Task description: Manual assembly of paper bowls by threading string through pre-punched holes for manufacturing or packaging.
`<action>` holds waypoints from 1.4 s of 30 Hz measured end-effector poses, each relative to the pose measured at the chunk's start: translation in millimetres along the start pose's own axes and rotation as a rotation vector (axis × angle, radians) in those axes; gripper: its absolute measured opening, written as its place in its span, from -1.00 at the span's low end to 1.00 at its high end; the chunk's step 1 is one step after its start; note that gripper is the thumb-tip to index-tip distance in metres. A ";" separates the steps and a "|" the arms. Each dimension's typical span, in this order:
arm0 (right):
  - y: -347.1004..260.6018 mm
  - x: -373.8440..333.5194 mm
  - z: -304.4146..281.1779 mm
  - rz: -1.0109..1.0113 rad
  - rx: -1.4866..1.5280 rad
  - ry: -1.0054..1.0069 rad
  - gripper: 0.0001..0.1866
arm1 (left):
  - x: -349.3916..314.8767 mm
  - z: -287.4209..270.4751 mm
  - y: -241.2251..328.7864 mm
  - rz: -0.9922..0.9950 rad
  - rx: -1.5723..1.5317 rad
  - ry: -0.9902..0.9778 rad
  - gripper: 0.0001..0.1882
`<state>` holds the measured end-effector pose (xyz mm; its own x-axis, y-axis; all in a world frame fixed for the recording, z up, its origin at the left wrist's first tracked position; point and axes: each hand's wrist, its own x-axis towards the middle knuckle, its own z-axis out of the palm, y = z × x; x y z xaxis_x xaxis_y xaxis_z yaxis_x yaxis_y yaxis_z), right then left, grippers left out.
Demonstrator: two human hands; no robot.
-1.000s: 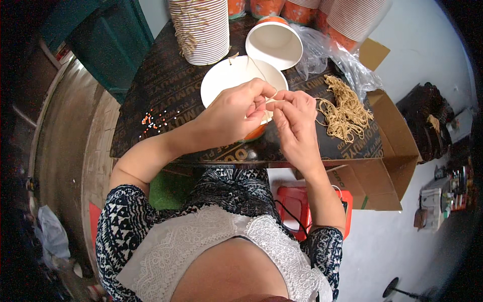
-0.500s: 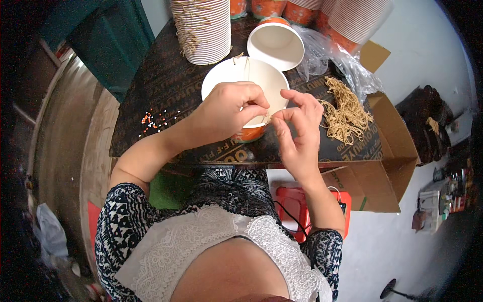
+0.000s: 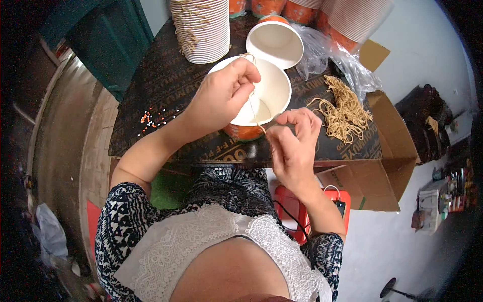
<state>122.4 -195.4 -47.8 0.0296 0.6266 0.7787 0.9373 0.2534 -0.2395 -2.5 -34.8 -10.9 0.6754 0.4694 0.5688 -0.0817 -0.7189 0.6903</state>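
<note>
A white-lined paper bucket (image 3: pixel 274 90) with an orange outside stands on the dark table in front of me. Over its mouth runs a thin tan string (image 3: pixel 254 111), drawn between my hands. My left hand (image 3: pixel 221 93) is closed in a pinch on the string above the bucket's left side. Just off the near right rim, my right hand (image 3: pixel 297 143) pinches the string's lower end, fingers curled. At the far rim a bit of tan string shows. Another white-lined bucket (image 3: pixel 275 44) lies tipped toward me behind the first.
A tall stack of white-rimmed buckets (image 3: pixel 204 30) with strings on it stands at the back left. To the right lie a heap of tan strings (image 3: pixel 347 113) and clear plastic (image 3: pixel 347 60). Small beads (image 3: pixel 151 118) are scattered at left; a cardboard box (image 3: pixel 392 146) adjoins the table's right edge.
My hands have drawn apart, the left up and away, the right down toward me. The string between them is now stretched across the bucket's opening.
</note>
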 end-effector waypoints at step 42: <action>7.2 -2.3 14.0 0.221 0.360 0.179 -0.88 | -15.1 1.0 22.2 0.217 0.116 -0.347 -0.85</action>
<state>124.2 -184.7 -59.4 0.3043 0.5649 0.7670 0.7223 0.3881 -0.5724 -13.7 -58.3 -4.6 0.8600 0.1146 0.4973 -0.1795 -0.8442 0.5051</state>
